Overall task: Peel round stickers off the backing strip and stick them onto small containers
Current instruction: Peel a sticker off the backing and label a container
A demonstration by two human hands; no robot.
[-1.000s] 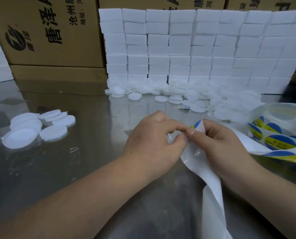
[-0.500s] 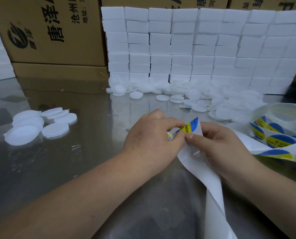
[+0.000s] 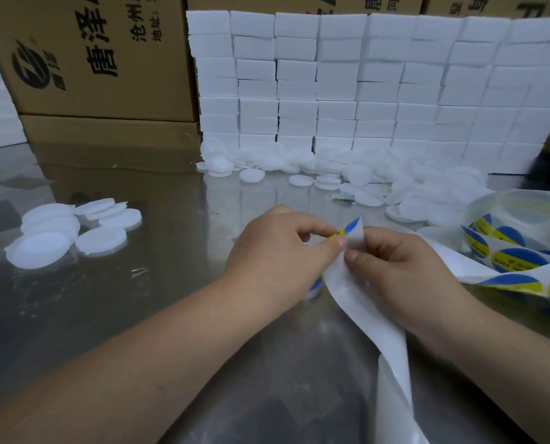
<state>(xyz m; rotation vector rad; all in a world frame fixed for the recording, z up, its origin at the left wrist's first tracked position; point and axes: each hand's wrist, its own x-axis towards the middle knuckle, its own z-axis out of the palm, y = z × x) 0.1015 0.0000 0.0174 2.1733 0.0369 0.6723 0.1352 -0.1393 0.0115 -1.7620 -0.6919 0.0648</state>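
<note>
Between the two hands, low over the metal table (image 3: pixel 139 315), one round sticker (image 3: pixel 350 226), blue and yellow, stands partly lifted from the white backing strip (image 3: pixel 366 302). The left hand (image 3: pixel 280 254) pinches the free edge of the sticker between thumb and forefinger. The right hand (image 3: pixel 405 274) pinches the strip just beside it, thumb on top. I judge that the peeling of this one sticker is under way and the sticking is not yet done. Under the left hand a small piece of blue and white shows. It may be a labelled container, but I cannot tell.

From the right hand the strip runs down toward the person, bare of stickers on the side that shows. To the right it goes on as a loaded loop (image 3: pixel 520 261), where I count at least six more stickers.

Well apart to the left lies a small group of containers (image 3: pixel 72 232), about seven, all plain white. At the back a loose pile (image 3: pixel 427 193) holds too many to count, also without labels as far as I see. So most of the work is left.

Behind the pile stands a wall of white blocks (image 3: pixel 363 91), and cardboard boxes (image 3: pixel 100 59), at least two at the left.
</note>
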